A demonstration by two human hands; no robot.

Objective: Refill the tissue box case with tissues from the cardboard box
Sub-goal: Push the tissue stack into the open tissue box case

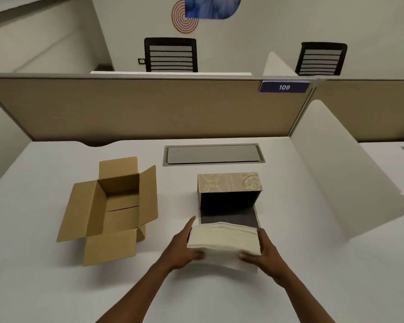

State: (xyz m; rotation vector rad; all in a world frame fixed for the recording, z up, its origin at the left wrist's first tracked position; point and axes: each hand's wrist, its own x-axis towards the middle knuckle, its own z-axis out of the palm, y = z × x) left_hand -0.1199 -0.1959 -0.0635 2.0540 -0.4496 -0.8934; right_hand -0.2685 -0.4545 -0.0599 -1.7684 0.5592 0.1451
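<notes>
Head view: left hand [184,247] and right hand [262,252] each hold a closed grip on one end of the cream stack of folded tissues [223,241], just before the open patterned beige tissue box case [229,194]; brown cardboard box [112,206] sits emptied on the white bench [44,287]; insertion and closing remain.

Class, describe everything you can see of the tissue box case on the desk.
The tissue box case is a rectangular box covered in beige fabric with a pale ornate pattern. It lies on the white desk, right of the cardboard box, open toward the person, its dark flap folded down flat. The inside looks dark and empty. The tissue stack overlaps the flap's near edge.
</notes>
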